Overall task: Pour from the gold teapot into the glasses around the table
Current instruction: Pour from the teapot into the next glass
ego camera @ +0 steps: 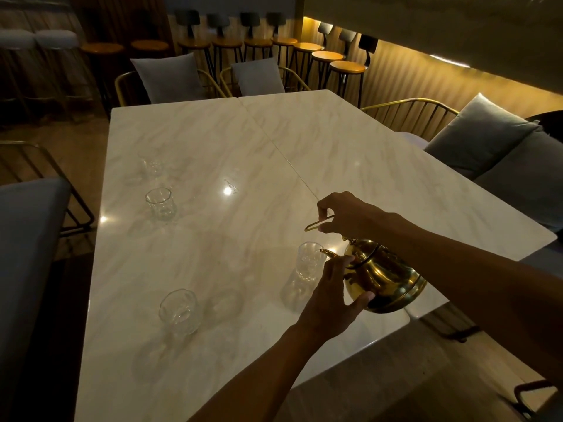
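Note:
The gold teapot (385,277) is tilted above the marble table (243,141), its spout over the rim of a clear glass (308,261) near the table's right side. My right hand (347,216) grips the teapot's thin gold handle from above. My left hand (333,300) supports the teapot's body, fingers on its lid side and thumb under its belly. Three other clear glasses stand along the left side: a near one (179,312), a middle one (160,204) and a far one (152,162). No stream of liquid is visible.
Gold wire chairs with grey cushions (478,137) surround the table; two stand at the far end (170,77). A row of wooden bar stools (327,56) lines the lit wall behind. A grey seat (27,239) is at the left. The room is dim.

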